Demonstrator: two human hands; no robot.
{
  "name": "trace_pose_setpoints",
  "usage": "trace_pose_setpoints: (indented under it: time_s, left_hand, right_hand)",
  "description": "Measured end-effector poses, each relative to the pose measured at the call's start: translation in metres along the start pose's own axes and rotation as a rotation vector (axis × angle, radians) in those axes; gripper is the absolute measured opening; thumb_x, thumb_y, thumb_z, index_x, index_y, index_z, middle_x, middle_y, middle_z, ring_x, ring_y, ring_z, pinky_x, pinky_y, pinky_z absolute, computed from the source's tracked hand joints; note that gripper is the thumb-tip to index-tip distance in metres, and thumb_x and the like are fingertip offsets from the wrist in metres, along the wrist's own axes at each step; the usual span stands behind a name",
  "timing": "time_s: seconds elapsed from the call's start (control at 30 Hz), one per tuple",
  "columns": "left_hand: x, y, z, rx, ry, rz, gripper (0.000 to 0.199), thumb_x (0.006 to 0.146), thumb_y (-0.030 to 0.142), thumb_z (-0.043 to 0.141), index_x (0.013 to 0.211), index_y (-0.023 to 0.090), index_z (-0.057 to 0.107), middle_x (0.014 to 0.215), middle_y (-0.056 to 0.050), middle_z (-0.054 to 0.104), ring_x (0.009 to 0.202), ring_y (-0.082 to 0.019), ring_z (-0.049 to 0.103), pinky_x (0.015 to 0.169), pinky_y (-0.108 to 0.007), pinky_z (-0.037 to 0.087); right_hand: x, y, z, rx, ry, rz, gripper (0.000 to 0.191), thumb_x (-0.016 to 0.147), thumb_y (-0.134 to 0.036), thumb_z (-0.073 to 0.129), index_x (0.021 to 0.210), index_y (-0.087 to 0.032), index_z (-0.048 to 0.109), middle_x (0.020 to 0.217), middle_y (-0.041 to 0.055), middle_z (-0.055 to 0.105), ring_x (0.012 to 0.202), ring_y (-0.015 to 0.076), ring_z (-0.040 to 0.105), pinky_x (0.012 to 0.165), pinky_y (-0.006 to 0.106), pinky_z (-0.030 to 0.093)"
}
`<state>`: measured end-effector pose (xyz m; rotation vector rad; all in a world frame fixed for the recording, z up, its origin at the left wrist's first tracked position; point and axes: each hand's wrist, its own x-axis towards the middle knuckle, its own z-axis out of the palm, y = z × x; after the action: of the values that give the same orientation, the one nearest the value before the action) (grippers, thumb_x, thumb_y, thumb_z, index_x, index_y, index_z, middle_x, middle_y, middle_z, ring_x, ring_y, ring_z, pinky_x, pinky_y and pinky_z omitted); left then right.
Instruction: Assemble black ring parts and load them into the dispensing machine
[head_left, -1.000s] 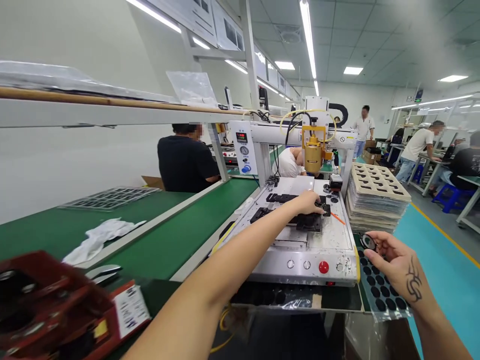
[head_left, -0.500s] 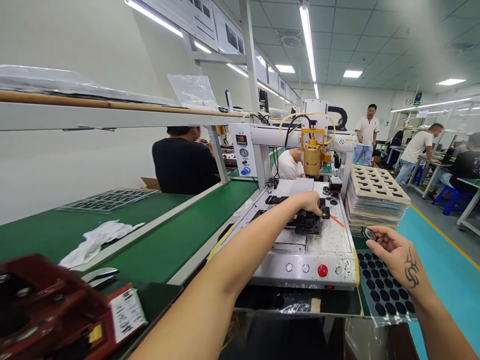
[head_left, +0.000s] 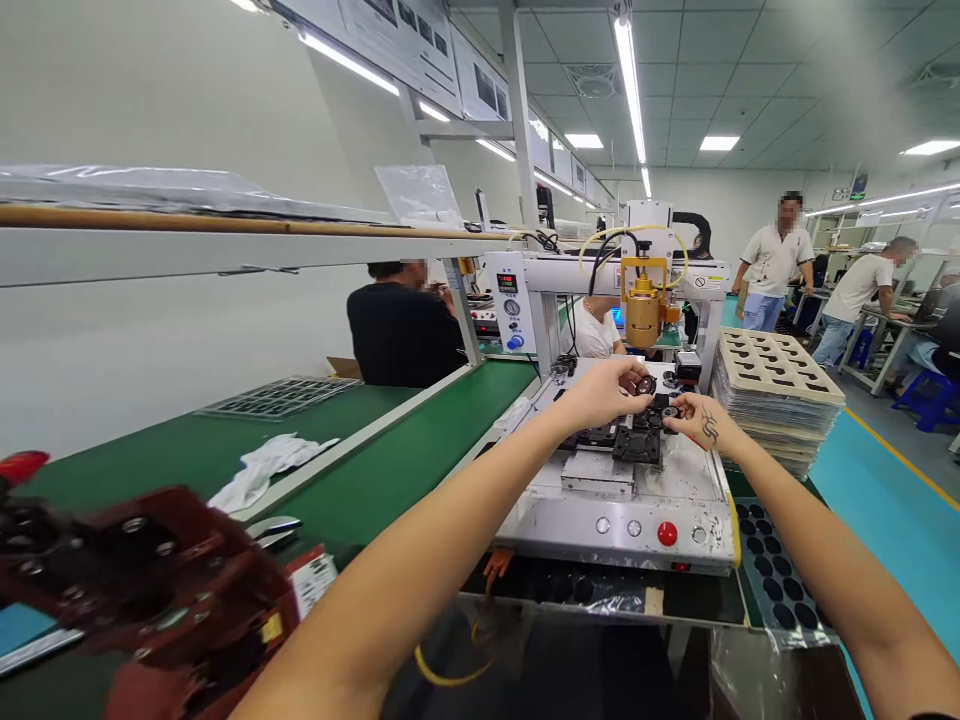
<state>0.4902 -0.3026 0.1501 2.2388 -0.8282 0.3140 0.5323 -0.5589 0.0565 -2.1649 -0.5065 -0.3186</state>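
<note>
Over the bed of a white benchtop machine [head_left: 540, 520], my left hand [head_left: 609, 392] pinches a small round black part [head_left: 644, 385]. Close by on the right, my right hand [head_left: 699, 418], with a dark tattoo near the wrist, has its fingers closed on another round part [head_left: 670, 412], at the black fixture. The black fixture [head_left: 637, 445] sits on the machine bed below both hands. A gold cylindrical head [head_left: 643, 315] hangs above them on the gantry.
Right of the machine stand stacked beige trays [head_left: 780, 362] and a sheet of black discs [head_left: 776, 570]. A dark red device [head_left: 195, 590] is at lower left, near pliers [head_left: 276, 528] and a white cloth [head_left: 274, 468]. Several people are in the background.
My right hand has moved left from beside the trays to the fixture with its round part. My left hand has lifted off the fixture with a round part. The view has shifted.
</note>
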Motion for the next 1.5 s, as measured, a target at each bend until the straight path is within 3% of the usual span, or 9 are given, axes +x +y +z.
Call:
trace_pose_setpoints:
  time_s: [0.13, 0.37, 0.6, 0.93, 1.03, 1.13, 1.3, 1.4, 1.5]
  left_hand:
    - [-0.039, 0.011, -0.02, -0.022, 0.038, 0.006, 0.032, 0.084, 0.036, 0.073, 0.11, 0.018, 0.071, 0.098, -0.005, 0.074, 0.09, -0.02, 0.068, 0.084, -0.035, 0.054]
    - [-0.098, 0.016, -0.042, -0.018, 0.028, -0.096, 0.037, 0.085, 0.038, 0.073, 0.117, 0.02, 0.07, 0.101, -0.004, 0.074, 0.09, -0.02, 0.068, 0.083, -0.036, 0.055]
    - [-0.145, 0.01, -0.044, 0.013, 0.035, -0.125, 0.035, 0.086, 0.037, 0.072, 0.118, 0.022, 0.07, 0.108, -0.004, 0.076, 0.094, -0.021, 0.069, 0.089, -0.039, 0.058]
    - [-0.174, 0.03, -0.042, -0.017, 0.103, -0.156, 0.034, 0.086, 0.032, 0.069, 0.119, 0.022, 0.068, 0.1, -0.003, 0.073, 0.089, -0.02, 0.067, 0.087, -0.038, 0.058]
    - [-0.187, 0.034, -0.028, -0.058, 0.121, -0.144, 0.032, 0.087, 0.028, 0.066, 0.118, 0.022, 0.066, 0.099, -0.004, 0.07, 0.089, -0.021, 0.067, 0.087, -0.037, 0.058]
    - [-0.211, 0.027, -0.015, -0.032, 0.133, -0.15, 0.029, 0.087, 0.026, 0.066, 0.116, 0.024, 0.066, 0.102, -0.004, 0.07, 0.09, -0.022, 0.067, 0.085, -0.037, 0.058]
    - [-0.252, -0.007, 0.013, -0.077, 0.054, -0.242, 0.027, 0.091, 0.032, 0.069, 0.116, 0.025, 0.067, 0.105, -0.004, 0.07, 0.089, -0.022, 0.067, 0.082, -0.036, 0.059]
    - [-0.265, -0.036, 0.045, -0.179, -0.12, -0.27, 0.028, 0.089, 0.031, 0.075, 0.114, 0.023, 0.067, 0.107, -0.005, 0.072, 0.093, -0.023, 0.07, 0.087, -0.037, 0.06]
    - [-0.27, -0.066, 0.083, -0.238, -0.254, -0.235, 0.036, 0.083, 0.027, 0.082, 0.115, 0.022, 0.066, 0.133, -0.013, 0.074, 0.126, -0.031, 0.069, 0.111, -0.047, 0.054]
  right_hand:
    - [0.033, 0.006, 0.004, -0.067, -0.183, -0.005, 0.04, 0.072, -0.046, 0.088, 0.095, -0.014, 0.08, 0.068, -0.0007, 0.067, 0.063, 0.0173, 0.058, 0.06, 0.029, 0.043]
    - [0.04, 0.01, 0.002, -0.163, -0.317, -0.061, 0.035, 0.083, -0.047, 0.084, 0.102, -0.018, 0.086, 0.088, 0.008, 0.08, 0.079, 0.0248, 0.07, 0.07, 0.034, 0.05]
    - [0.033, 0.013, 0.009, -0.228, -0.259, -0.09, 0.028, 0.097, -0.042, 0.071, 0.106, -0.019, 0.084, 0.108, 0.0126, 0.082, 0.096, 0.0292, 0.071, 0.08, 0.036, 0.053]
    - [0.036, 0.002, 0.015, -0.257, -0.114, -0.076, 0.012, 0.084, -0.032, 0.083, 0.087, -0.02, 0.079, 0.084, 0.0069, 0.075, 0.085, 0.0258, 0.068, 0.077, 0.033, 0.051]
    - [-0.001, -0.007, 0.014, -0.243, 0.08, -0.08, 0.025, 0.096, -0.041, 0.07, 0.106, -0.019, 0.078, 0.095, 0.0097, 0.072, 0.091, 0.0274, 0.066, 0.084, 0.038, 0.053]
    - [-0.073, -0.012, 0.013, -0.232, 0.27, -0.065, 0.035, 0.106, -0.045, 0.055, 0.12, -0.017, 0.071, 0.098, 0.009, 0.066, 0.088, 0.0257, 0.064, 0.083, 0.039, 0.053]
    - [-0.189, -0.006, 0.019, -0.3, 0.415, -0.051, 0.032, 0.098, -0.052, 0.072, 0.104, -0.022, 0.07, 0.091, 0.0043, 0.062, 0.081, 0.0238, 0.059, 0.077, 0.039, 0.051]
    - [-0.213, -0.005, 0.031, -0.383, 0.481, -0.046, 0.035, 0.096, -0.057, 0.073, 0.096, -0.022, 0.066, 0.093, 0.0064, 0.062, 0.089, 0.0278, 0.06, 0.082, 0.044, 0.052]
    - [-0.218, -0.021, 0.052, -0.374, 0.551, -0.056, 0.027, 0.098, -0.049, 0.073, 0.098, -0.022, 0.066, 0.094, 0.0069, 0.063, 0.089, 0.0275, 0.061, 0.083, 0.045, 0.053]
